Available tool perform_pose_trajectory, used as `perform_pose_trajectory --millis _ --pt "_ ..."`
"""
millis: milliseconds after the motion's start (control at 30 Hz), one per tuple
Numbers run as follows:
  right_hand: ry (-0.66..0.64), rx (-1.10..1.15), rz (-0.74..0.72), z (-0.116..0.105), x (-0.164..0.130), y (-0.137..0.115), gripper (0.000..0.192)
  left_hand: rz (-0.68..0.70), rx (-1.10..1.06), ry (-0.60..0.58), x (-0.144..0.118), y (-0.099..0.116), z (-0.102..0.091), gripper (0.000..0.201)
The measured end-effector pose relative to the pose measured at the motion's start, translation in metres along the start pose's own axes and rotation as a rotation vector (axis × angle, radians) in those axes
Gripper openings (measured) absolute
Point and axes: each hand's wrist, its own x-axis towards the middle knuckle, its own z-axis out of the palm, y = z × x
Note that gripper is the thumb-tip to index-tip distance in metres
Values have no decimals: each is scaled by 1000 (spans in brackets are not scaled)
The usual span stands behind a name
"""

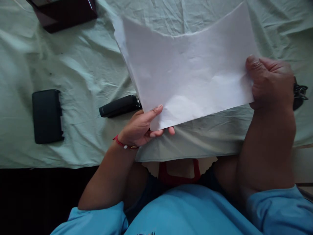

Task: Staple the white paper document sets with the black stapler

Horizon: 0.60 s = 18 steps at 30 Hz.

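Note:
A stack of white paper sheets (pixel 190 71) is held up over the cloth, its far edge sagging in a curve. My left hand (pixel 144 125) pinches its near left corner, thumb on top and fingers underneath. At the right edge, my right hand (pixel 272 81) grips the sheets with the thumb on the upper face; its other fingers are mostly hidden. Just left of the paper lies a black stapler-like object (pixel 119 106), its right end partly covered by the sheets.
A pale green wrinkled cloth (pixel 83 65) covers the table. A black flat case (pixel 47 116) rests at the left, and a dark glossy box (pixel 66 14) stands at the far left. Dark keys (pixel 299 93) show partly behind my right wrist. Below the table edge is a red stool (pixel 179 179).

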Motion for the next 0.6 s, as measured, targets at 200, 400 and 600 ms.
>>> perform_pose_trajectory --millis 200,400,600 --pt "31 321 33 0 0 0 19 -5 -19 -55 -1 1 -1 43" --pt "50 275 63 -5 4 0 15 39 20 -142 -5 -3 -2 41" --pt "-34 369 123 -4 4 -2 24 22 -20 -104 -4 0 -1 32"
